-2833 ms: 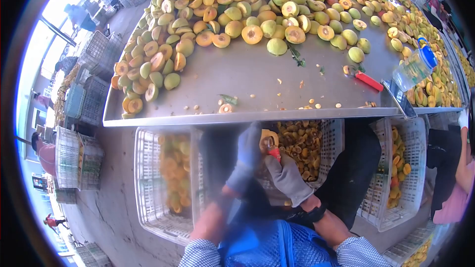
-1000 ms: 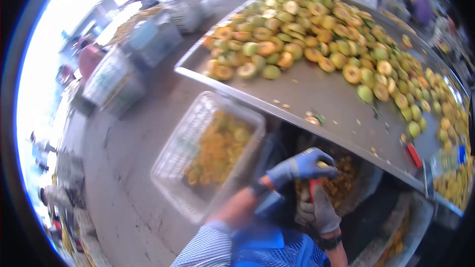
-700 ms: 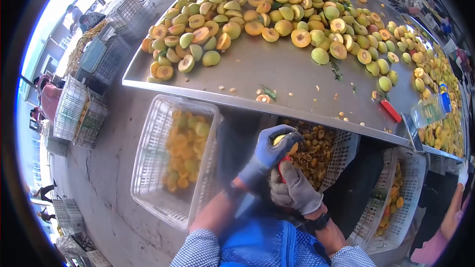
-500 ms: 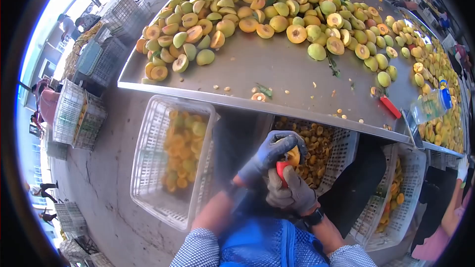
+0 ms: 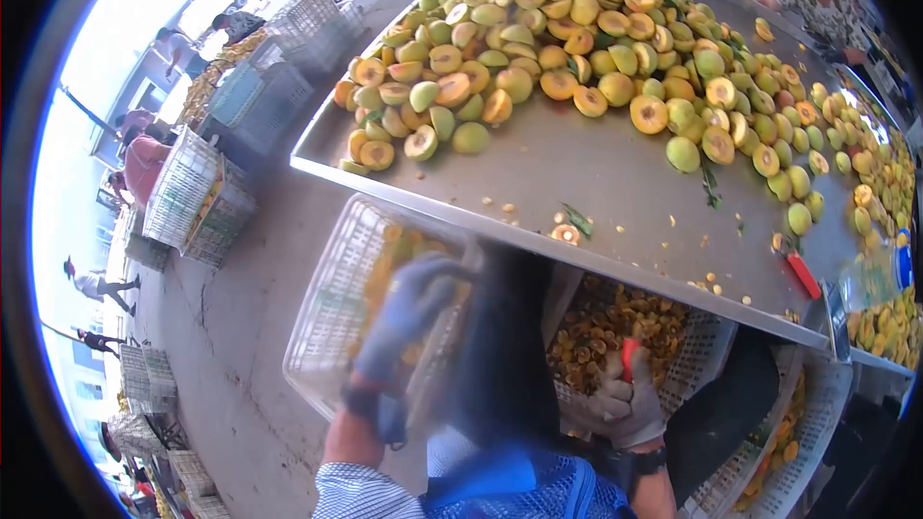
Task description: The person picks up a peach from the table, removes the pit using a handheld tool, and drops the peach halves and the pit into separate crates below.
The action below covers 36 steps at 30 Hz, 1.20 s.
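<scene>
Fruit (image 5: 649, 115), whole and halved, lies heaped across the far part of the metal worktop (image 5: 615, 187); the left hand (image 5: 409, 308), in a blue-grey glove, is over the left crate (image 5: 315, 332), well apart from the right hand (image 5: 623, 413); it is blurred, so I cannot tell whether it is open or closed, or holds anything; more fruit lies in that crate below it. The right hand, in a pale grey glove, is closed around a red handle (image 5: 630, 358), which sticks up above the fingers; it is at the near side of the middle crate (image 5: 710, 341), where cut pieces (image 5: 615, 322) lie in a layer; the right crate (image 5: 817, 432) also holds yellow pieces. On the worktop, a red tool (image 5: 803, 277) lies near a clear bottle (image 5: 865, 281) with a blue cap; a leaf (image 5: 577, 220) and small scraps are near the front rim; a co-worker (image 5: 825, 10) is at the far side.
</scene>
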Each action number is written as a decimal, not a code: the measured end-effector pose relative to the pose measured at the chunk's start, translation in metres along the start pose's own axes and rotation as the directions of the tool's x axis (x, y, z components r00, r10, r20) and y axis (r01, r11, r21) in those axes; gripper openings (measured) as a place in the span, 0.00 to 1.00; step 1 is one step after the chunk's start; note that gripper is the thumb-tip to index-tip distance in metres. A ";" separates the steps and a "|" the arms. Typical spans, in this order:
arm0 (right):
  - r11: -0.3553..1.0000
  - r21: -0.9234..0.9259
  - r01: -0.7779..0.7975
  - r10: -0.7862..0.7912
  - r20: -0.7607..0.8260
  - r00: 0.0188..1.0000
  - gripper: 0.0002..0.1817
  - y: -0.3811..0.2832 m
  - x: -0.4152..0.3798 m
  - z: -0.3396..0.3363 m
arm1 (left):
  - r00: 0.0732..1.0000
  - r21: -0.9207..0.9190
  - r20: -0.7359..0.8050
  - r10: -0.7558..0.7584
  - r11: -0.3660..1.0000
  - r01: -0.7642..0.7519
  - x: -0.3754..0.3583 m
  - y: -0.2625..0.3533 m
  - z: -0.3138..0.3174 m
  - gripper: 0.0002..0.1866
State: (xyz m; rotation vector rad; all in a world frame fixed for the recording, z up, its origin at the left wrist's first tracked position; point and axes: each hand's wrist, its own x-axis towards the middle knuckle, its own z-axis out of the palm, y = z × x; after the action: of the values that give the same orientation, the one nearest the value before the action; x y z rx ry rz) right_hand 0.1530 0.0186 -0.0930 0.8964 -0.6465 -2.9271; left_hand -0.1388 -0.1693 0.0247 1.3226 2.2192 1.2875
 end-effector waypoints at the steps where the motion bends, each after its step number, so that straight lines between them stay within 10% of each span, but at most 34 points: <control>1: 0.990 -0.095 0.108 -0.115 -0.076 0.990 0.25 -0.007 0.002 -0.008 | 0.991 0.063 -0.131 -0.009 0.998 0.018 0.006 -0.007 -0.020 0.20; 4: 0.890 -0.411 0.196 -0.300 -0.207 0.931 0.24 0.001 0.012 0.000 | 0.898 0.341 -0.423 -0.119 0.897 0.280 0.054 -0.007 -0.056 0.17; 6: -0.163 -0.949 0.270 -0.499 0.316 0.807 0.24 -0.029 0.042 -0.067 | 0.912 0.553 -0.381 -0.150 0.754 0.355 0.103 -0.030 -0.067 0.21; 9: -0.298 -0.927 0.228 -0.467 0.349 0.812 0.25 -0.016 0.041 -0.072 | 0.820 0.604 -0.339 -0.461 0.562 0.565 0.161 -0.070 -0.068 0.34; 15: -0.273 -0.908 0.318 -0.379 0.405 0.832 0.24 0.008 0.028 -0.027 | 0.900 0.408 -0.347 -0.266 0.821 0.400 0.159 -0.109 -0.058 0.30; 21: -0.185 -0.900 0.393 -0.371 0.435 0.821 0.16 0.064 0.007 0.111 | 0.941 0.017 -0.337 -0.029 0.999 0.037 0.096 -0.024 0.010 0.19; 26: -0.477 -0.746 0.465 -0.426 0.659 0.620 0.19 0.071 0.022 0.125 | 0.959 -0.414 -0.226 -0.170 0.908 0.063 0.048 0.057 0.085 0.19; 28: -0.529 -0.698 0.482 -0.443 0.712 0.545 0.20 0.071 0.018 0.120 | 0.884 -0.705 0.052 -0.465 0.610 0.362 0.039 0.086 0.096 0.18; 29: -0.513 -0.724 0.460 -0.487 0.687 0.538 0.19 0.069 0.016 0.119 | 0.956 -0.711 -0.063 -0.286 0.685 0.158 0.038 0.073 0.110 0.18; 36: -0.502 -0.763 0.408 -0.538 0.644 0.544 0.18 0.061 0.009 0.111 | 0.943 -0.754 -0.007 -0.334 0.621 0.215 0.034 0.084 0.124 0.14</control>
State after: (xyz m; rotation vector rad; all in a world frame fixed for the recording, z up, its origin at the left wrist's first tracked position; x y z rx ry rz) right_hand 0.0790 0.0042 0.0093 1.0253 2.6248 -2.2322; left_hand -0.0350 -0.0558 0.0262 0.5463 1.5376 1.9052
